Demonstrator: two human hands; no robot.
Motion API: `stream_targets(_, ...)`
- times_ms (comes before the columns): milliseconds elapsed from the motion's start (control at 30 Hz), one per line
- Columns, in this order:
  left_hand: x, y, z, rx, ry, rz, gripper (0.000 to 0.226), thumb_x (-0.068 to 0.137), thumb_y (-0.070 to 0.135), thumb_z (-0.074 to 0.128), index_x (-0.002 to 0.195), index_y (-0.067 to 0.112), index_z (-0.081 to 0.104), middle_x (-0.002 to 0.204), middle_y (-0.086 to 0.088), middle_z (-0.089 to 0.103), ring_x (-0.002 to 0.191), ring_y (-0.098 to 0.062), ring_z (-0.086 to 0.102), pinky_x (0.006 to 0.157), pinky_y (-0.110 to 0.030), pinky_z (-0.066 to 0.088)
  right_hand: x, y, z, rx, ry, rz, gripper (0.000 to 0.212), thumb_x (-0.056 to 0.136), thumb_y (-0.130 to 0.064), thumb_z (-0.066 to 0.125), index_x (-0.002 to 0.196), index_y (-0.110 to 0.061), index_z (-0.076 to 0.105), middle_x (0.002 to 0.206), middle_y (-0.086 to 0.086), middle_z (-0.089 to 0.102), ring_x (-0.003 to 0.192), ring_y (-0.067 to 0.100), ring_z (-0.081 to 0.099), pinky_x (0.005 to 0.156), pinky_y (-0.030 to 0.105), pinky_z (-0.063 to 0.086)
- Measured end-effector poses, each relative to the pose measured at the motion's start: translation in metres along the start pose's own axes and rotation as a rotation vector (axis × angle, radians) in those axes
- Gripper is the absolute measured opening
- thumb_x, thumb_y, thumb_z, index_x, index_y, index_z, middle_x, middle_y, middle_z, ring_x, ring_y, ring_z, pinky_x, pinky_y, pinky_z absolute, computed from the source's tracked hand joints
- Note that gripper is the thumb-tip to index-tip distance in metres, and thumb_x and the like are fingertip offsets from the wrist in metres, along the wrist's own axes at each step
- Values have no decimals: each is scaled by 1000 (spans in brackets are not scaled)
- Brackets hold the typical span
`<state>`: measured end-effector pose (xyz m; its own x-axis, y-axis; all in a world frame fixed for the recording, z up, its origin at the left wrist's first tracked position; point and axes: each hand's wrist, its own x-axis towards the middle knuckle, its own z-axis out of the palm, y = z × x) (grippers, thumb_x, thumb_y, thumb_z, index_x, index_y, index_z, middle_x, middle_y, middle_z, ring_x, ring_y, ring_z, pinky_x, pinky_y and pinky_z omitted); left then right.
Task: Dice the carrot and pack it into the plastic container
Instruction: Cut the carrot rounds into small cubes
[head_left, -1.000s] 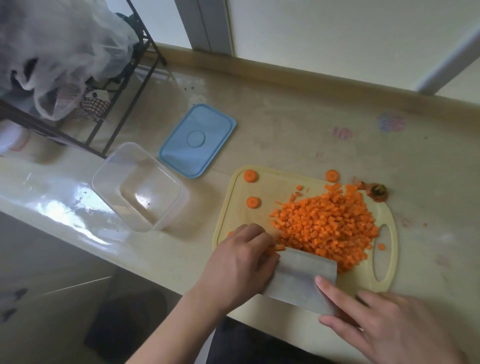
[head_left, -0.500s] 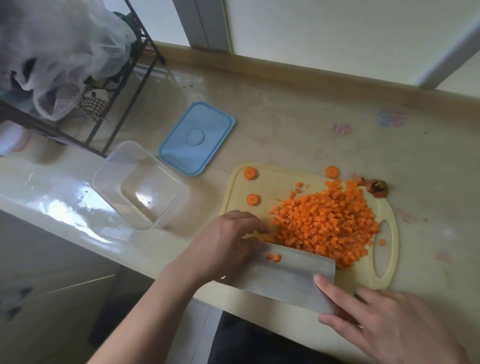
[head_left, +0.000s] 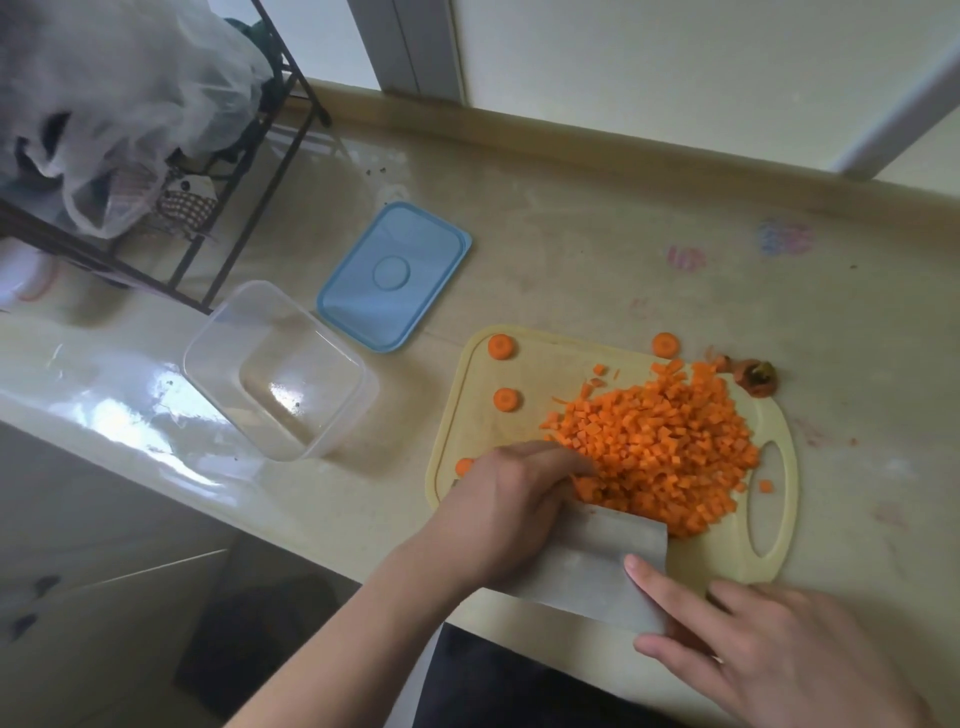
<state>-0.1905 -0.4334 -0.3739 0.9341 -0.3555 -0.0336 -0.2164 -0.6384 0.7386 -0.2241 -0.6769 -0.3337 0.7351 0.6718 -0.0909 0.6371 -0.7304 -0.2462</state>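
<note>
Nearest the camera, the right hand lay over the countertop's near edge with fingers extended; its index finger rested straight on the flat of a broad steel blade. Whether its other fingers gripped a handle could not be told. The blade lay tilted on the near edge of the yellow cutting board, its far edge touching the pile of diced carrot. The left hand covered the blade's left part, fingers curled down against the near-left side of the pile; whether it held anything could not be told.

Several uncut carrot rounds lay apart from the pile along the board's left and far edges. The carrot top sat at the board's far right corner. One dice piece lay beside the handle slot.

Left of the board, the clear plastic container stood upright on the countertop, holding no carrot. Just beyond it lay the blue lid. At far left stood a black wire rack with a plastic bag.
</note>
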Motion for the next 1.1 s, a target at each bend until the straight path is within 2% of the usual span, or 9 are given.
stream_targets(100,7,1,0,54,91,-74,18,91,7,64,103,14,75,96,0,71,85,-16,63,74,-25,51,0,-1,1,3,-8,-5,59,97,-59,26,109,-28,74,42,-1,42,28,17,43,29,20,31)
stream_targets(267,20,5,12,252,-26,-95,13,86,20,61,83,10,70,82,-3,62,71,-24,57,61,-41,52,-2,-3,6,17,-10,-1,62,97,-61,24,106,-30,76,43,-3,45,28,16,45,28,22,33)
stream_targets(500,27,7,19,378,-83,-31,25,62,11,83,62,12,58,63,-3,56,55,-27,56,45,-28,44,-4,-1,3,23,-21,31,61,96,-61,24,105,-30,76,42,-2,44,27,16,44,28,21,33)
stream_targets(633,25,4,9,247,-51,9,5,78,14,71,76,11,67,77,-4,63,70,-28,58,60,-37,52,-5,0,-1,33,-17,41,61,97,-61,23,107,-30,75,42,-3,43,26,16,42,29,19,31)
stream_targets(700,21,-2,-8,161,18,-44,9,86,19,65,90,12,70,85,-3,67,78,-24,60,68,-33,50,-7,0,-4,54,-21,48,60,97,-61,23,108,-30,74,42,-4,42,26,14,40,30,17,30)
stream_targets(800,14,-21,-32,160,105,-112,9,92,19,63,93,14,71,87,1,68,77,-17,60,70,-33,49,-11,1,-4,129,-39,81,56,95,-64,26,118,-34,68,45,-6,47,28,13,42,30,16,34)
stream_targets(933,7,-42,-34,236,-78,-39,17,91,21,63,91,13,77,89,-4,67,79,-29,63,70,-41,54,-22,0,-4,211,-140,147,57,92,-67,29,136,-34,43,58,-10,63,32,10,49,32,15,40)
stream_targets(1033,8,-46,-28,339,-172,33,30,93,33,50,88,22,78,80,2,64,76,-26,58,67,-44,51,-25,3,-10,210,-194,168,56,93,-68,27,139,-37,35,47,-9,50,28,9,42,30,12,35)
stream_targets(1100,9,-44,-26,363,-181,61,34,92,40,46,88,27,77,81,6,63,78,-23,57,69,-41,49,-26,4,-13,217,-227,156,55,93,-67,26,134,-35,43,42,-7,41,25,10,37,29,11,31)
